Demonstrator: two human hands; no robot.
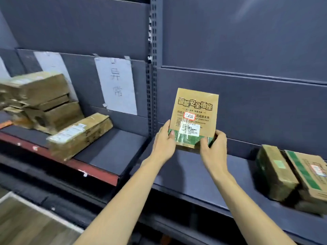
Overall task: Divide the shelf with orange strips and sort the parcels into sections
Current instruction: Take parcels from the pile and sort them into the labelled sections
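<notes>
Both hands are standing the parcel [193,117] upright at the back of the right shelf [194,174].
Left hand [163,145] and right hand [215,149] are clamping its bottom corners; long axis is running vertical, face toward camera, base seeming to touch the shelf, other boxes [290,174] well right.

I count two bare hands: left hand [163,144], right hand [215,147]. One upright parcel [193,117] between them. Two parcels right: [276,171], [311,175]. One long parcel [79,135] left; blurred stack [40,99] behind, count unclear. Two paper sheets: [116,85], [53,66].
</notes>
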